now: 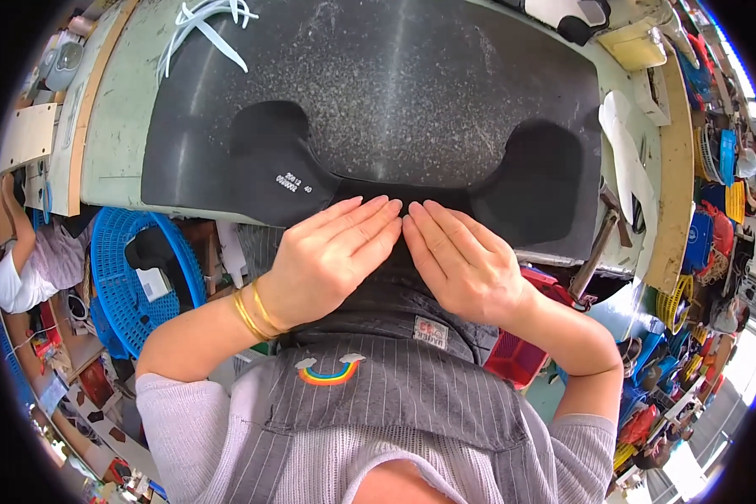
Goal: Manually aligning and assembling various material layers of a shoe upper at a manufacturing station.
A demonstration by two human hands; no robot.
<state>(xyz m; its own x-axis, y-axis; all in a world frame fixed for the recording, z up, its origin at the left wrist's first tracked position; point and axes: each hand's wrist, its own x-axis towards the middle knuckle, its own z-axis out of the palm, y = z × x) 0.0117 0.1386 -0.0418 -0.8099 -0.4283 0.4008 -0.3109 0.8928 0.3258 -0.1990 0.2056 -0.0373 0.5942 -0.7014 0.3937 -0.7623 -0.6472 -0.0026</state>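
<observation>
A black, U-shaped piece of thin sheet material (538,185) lies flat, its two wide rounded ends spreading left and right of a narrow middle band. White printing marks its left half. My left hand (336,248), a gold bangle pair at its wrist, rests with straight fingers on the narrow band near the front edge. Mirroring it, my right hand (462,260) lies flat on the same band, and the fingertips of both hands almost meet. Neither hand grips anything. What lies under the palms is hidden. Beneath the piece is a worn dark board (378,101).
Pale strips (206,34) lie at the board's far left corner. On the right are white cut pieces (620,139) and a hammer (596,252). A yellowish block-shaped container (634,46) stands far right. Below the bench's left side is a blue basket (109,277). Another person sits at far left.
</observation>
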